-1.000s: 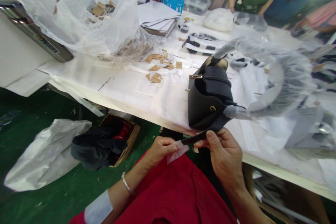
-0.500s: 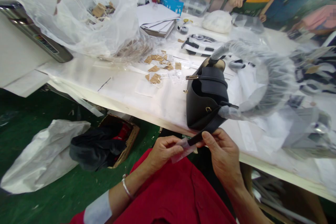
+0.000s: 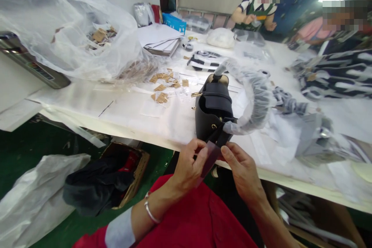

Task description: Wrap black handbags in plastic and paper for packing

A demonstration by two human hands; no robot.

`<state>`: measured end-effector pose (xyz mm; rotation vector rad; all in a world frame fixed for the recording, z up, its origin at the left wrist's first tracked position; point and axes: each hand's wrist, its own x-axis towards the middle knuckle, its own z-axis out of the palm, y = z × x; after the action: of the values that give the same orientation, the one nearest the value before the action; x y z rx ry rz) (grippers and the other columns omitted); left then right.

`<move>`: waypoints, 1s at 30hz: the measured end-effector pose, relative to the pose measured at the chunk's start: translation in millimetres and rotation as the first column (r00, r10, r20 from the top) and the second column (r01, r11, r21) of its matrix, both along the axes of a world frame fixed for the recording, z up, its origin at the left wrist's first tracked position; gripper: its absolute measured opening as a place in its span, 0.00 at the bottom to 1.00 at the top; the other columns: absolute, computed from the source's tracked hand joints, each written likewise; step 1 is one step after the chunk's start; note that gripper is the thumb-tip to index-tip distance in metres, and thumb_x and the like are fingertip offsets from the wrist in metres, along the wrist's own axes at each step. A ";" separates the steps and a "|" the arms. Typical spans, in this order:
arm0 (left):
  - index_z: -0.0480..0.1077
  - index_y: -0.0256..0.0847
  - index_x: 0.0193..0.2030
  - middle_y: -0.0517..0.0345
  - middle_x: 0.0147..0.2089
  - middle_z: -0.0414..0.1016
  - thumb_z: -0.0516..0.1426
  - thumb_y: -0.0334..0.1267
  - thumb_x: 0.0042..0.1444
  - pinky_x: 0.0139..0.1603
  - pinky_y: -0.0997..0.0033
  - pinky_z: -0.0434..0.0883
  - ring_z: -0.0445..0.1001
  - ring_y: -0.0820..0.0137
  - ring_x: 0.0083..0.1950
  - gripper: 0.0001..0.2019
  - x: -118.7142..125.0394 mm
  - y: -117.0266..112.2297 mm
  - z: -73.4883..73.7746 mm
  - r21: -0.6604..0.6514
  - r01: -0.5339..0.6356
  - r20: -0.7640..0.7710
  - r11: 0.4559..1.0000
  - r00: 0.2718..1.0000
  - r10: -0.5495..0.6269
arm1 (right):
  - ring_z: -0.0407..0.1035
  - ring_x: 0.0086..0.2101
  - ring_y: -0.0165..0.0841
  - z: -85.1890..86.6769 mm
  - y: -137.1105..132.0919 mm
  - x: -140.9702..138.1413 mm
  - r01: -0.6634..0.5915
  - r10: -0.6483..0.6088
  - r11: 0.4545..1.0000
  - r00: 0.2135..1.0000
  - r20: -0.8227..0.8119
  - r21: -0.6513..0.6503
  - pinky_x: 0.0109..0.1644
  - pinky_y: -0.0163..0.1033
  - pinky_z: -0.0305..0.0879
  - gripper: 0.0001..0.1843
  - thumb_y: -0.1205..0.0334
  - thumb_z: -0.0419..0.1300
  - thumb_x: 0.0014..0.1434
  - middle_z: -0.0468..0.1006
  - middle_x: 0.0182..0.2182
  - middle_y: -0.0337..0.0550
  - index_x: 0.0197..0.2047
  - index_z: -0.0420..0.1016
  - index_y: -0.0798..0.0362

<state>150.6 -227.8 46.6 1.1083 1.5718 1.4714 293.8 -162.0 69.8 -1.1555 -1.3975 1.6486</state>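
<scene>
L hand (image 3: 188, 164) pinching clear film (image 3: 210, 159), fingers nearly together. R hand (image 3: 242, 170) also narrow, thumb + fingers gripping black strap (image 3: 223, 138) nr film. Black bag (image 3: 203, 122) on table (image 3: 128, 110), nr front edge, w/ wrapped handle (image 3: 259, 102) to right. Brown tags (image 3: 161, 97) left.

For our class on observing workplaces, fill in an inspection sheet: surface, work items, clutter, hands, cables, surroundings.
Surface: white table, crowded towards the back.
Work items: black handbag near the front edge; handle wrapped in translucent plastic.
Clutter: brown tags, translucent plastic bag, stacked papers.
Hands: left hand pinches translucent film; right hand at black strap, grip unclear.
Cables: nothing seen.
Surroundings: two people beyond the table; cardboard box with dark cloth on green floor.
</scene>
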 end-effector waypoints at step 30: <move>0.65 0.35 0.60 0.51 0.36 0.74 0.50 0.29 0.67 0.34 0.73 0.71 0.74 0.68 0.35 0.17 16.0 10.9 -8.9 0.315 0.156 -0.686 0.936 0.719 0.112 | 0.69 0.22 0.31 25.0 18.7 -7.7 0.069 -0.145 0.965 0.945 0.293 0.254 0.28 0.34 0.67 0.22 0.41 0.66 0.53 0.75 0.19 0.39 0.25 0.77 0.53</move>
<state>166.6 -216.8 37.6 2.0833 1.7901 1.4262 286.1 -143.3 94.9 -1.3599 -1.6443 1.2168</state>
